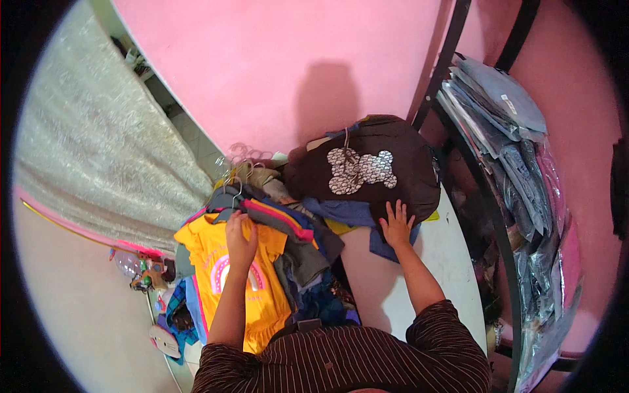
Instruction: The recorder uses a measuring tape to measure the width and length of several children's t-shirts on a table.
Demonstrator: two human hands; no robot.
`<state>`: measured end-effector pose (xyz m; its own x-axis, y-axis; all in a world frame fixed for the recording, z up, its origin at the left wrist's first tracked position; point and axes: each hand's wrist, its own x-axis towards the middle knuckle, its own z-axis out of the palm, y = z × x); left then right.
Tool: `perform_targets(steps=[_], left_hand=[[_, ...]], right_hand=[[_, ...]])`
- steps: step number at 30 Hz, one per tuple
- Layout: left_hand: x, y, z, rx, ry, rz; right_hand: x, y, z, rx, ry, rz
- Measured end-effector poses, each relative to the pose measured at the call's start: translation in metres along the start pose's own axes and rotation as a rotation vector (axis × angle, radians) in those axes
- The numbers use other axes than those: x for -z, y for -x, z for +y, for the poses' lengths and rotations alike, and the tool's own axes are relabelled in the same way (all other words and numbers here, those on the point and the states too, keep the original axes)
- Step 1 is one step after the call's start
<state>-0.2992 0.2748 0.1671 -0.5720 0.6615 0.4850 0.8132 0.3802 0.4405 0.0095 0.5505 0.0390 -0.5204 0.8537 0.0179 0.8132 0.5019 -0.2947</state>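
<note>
At the left, a yellow child's garment with a rainbow print (275, 294) hangs in front of several other clothes on hangers. My left hand (242, 240) is at its neckline, near the hanger's hook (238, 189); the fingertips are bent over and I cannot tell whether they grip it. My right hand (397, 225) lies with fingers spread on the lower edge of a dark brown garment with a white patterned bear print (413, 167). That garment lies on top of a pile, with a blue garment (339, 211) beneath it.
A white table top (452, 245) runs along the right. Beyond it, a black metal rack (499, 226) holds clothes in clear plastic bags (526, 172). A pale curtain (113, 137) hangs at the left, and a pink wall (275, 64) stands behind the pile. Toys (152, 272) lie at lower left.
</note>
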Motion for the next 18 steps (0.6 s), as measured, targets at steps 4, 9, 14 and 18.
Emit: perform_targets(steps=[4, 9, 14, 18], left_hand=[[0.042, 0.045, -0.053, 0.140, -0.202, 0.091], [0.057, 0.086, -0.124, 0.358, -0.469, -0.080], [0.065, 0.050, -0.126, 0.163, -0.483, 0.135], [0.073, 0.011, -0.146, 0.056, -0.586, -0.141]], right_hand=[[0.006, 0.009, -0.016, -0.067, 0.019, -0.040], [0.005, 0.065, -0.047, -0.071, -0.170, -0.023], [-0.021, 0.160, -0.053, 0.030, -0.371, 0.174], [0.006, 0.225, -0.064, 0.000, -0.436, 0.078]])
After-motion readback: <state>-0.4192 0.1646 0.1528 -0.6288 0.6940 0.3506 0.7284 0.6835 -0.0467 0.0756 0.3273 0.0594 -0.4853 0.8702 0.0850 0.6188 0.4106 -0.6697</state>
